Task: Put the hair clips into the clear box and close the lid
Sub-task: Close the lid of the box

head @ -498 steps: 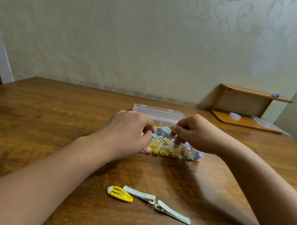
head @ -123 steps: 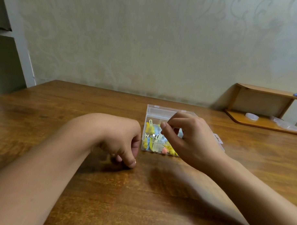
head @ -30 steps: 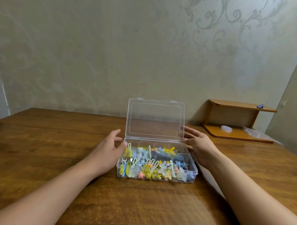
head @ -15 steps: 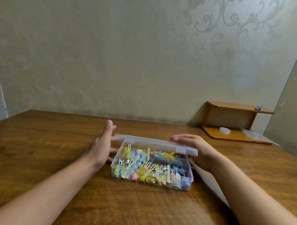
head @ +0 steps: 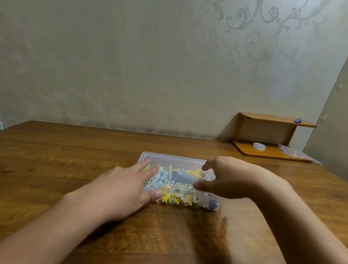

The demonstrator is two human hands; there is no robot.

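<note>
Lid [head: 174, 161] down on clear box [head: 210, 204], left hand [head: 124, 187] flat atop

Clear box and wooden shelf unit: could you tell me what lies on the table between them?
In the head view, only bare table lies between the clear box and the wooden shelf unit.

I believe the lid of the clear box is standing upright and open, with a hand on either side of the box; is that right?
Not quite. In the head view the lid is folded down flat over the clear box, not upright. The rest holds: the left hand is at the box's left side and the right hand at its right.
</note>
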